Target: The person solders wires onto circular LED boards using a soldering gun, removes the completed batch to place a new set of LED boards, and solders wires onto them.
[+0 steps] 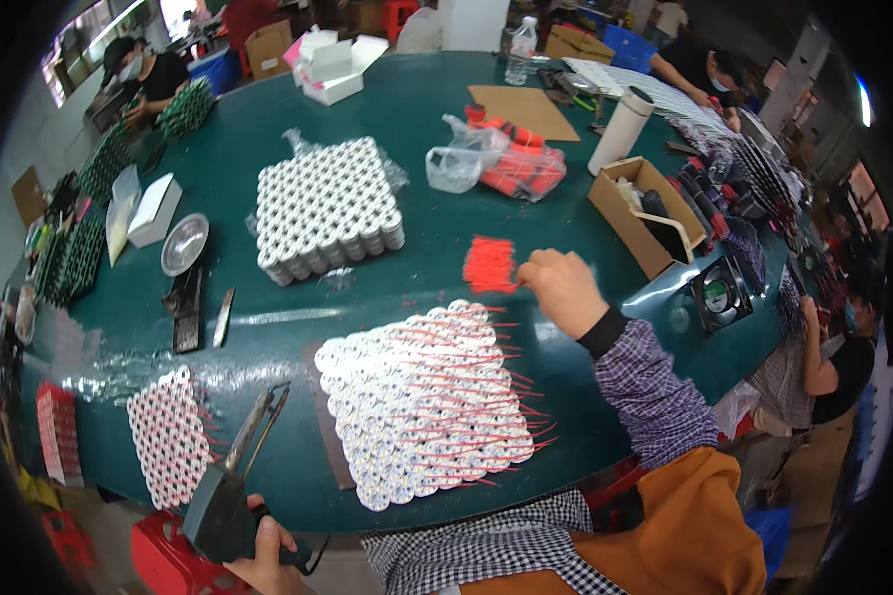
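My left hand (267,550) is closed round the grip of a dark green soldering gun (221,496), its metal tip and thin feed tube pointing up and away. Right of that tip lies a sheet of round white circuit boards (422,402). Short red wires stick out from the boards on its right half, many past the right edge. Beyond the sheet is a small pile of cut red wires (490,264). My right hand (563,290) pinches at the right edge of this pile; what sits between the fingertips is mostly hidden.
A smaller board panel with red wires (169,436) lies at left. Farther back stand stacked white round-board panels (327,208), a bag of red bundles (511,164), a flask (621,131) and a cardboard box (645,218). A metal dish (186,244) is at left. Other people work around the table.
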`<move>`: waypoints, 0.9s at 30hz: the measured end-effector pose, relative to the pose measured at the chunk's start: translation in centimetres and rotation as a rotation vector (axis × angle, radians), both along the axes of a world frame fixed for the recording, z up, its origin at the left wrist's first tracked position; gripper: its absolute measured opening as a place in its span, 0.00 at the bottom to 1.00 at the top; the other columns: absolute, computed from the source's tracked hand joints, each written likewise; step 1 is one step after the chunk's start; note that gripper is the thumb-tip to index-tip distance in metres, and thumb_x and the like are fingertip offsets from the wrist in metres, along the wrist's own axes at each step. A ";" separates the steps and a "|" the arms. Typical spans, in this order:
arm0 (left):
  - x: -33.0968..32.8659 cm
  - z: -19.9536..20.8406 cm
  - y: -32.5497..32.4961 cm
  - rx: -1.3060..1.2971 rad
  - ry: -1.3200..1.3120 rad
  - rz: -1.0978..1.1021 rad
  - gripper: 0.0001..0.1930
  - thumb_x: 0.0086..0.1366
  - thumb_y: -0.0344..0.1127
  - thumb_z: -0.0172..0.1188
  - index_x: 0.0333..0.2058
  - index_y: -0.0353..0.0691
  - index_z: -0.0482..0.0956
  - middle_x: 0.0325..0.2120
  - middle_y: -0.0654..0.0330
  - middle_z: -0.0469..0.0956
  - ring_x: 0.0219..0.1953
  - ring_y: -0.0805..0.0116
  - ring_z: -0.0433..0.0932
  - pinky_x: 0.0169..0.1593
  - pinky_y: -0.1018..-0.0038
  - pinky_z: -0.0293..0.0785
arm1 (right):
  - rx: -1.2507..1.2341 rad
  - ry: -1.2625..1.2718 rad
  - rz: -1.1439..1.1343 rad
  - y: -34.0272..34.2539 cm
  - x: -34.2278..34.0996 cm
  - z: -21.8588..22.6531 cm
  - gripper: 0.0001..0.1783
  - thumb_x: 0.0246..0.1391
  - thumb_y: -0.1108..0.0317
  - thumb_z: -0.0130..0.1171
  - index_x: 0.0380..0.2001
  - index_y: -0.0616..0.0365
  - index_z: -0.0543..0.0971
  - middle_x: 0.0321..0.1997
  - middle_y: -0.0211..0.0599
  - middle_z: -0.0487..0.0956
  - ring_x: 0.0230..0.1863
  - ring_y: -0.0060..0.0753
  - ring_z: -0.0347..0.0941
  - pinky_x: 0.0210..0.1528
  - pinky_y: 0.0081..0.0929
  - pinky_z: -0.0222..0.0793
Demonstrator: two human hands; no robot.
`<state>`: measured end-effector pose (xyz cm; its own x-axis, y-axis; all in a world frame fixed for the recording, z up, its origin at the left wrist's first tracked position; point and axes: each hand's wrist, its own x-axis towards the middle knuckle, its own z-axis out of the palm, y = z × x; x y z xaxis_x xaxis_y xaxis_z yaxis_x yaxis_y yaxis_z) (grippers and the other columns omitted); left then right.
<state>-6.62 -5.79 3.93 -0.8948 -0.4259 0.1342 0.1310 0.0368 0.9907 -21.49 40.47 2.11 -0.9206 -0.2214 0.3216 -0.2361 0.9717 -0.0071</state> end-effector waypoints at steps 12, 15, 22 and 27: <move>-2.5 1.9 2.4 0.117 0.003 -0.080 0.26 0.55 0.17 0.62 0.56 0.26 0.72 0.43 0.45 0.81 0.18 0.72 0.73 0.18 0.79 0.68 | 0.327 0.009 0.071 -4.5 -0.2 5.2 0.03 0.44 0.73 0.62 0.24 0.52 0.82 0.29 0.31 0.76 0.40 0.36 0.76 0.38 0.36 0.68; -3.8 1.7 3.0 0.152 -0.045 -0.092 0.26 0.54 0.17 0.62 0.55 0.26 0.73 0.43 0.46 0.81 0.19 0.72 0.74 0.19 0.78 0.70 | -0.129 0.123 0.269 -9.7 -0.9 4.9 0.07 0.46 0.77 0.60 0.30 0.55 0.82 0.31 0.33 0.76 0.41 0.38 0.75 0.39 0.36 0.71; -6.3 1.1 5.3 0.012 -0.143 -0.260 0.23 0.57 0.18 0.63 0.54 0.27 0.75 0.43 0.49 0.82 0.21 0.74 0.74 0.22 0.79 0.70 | -0.454 0.047 0.336 -15.0 -0.6 -0.6 0.11 0.47 0.79 0.61 0.36 0.60 0.82 0.34 0.35 0.76 0.39 0.39 0.75 0.39 0.36 0.73; -6.5 -1.1 5.4 -0.080 -0.114 -0.270 0.22 0.58 0.19 0.68 0.52 0.29 0.77 0.42 0.53 0.83 0.24 0.76 0.76 0.25 0.79 0.72 | -0.453 0.057 0.319 -15.4 -0.5 -2.0 0.10 0.48 0.79 0.61 0.36 0.61 0.82 0.33 0.36 0.75 0.38 0.39 0.74 0.38 0.35 0.74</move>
<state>-13.13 -0.39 2.80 -0.9855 -0.1625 0.0497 0.0347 0.0939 0.9950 -21.99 25.06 0.09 -0.8089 -0.3142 0.4969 -0.5302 0.7551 -0.3856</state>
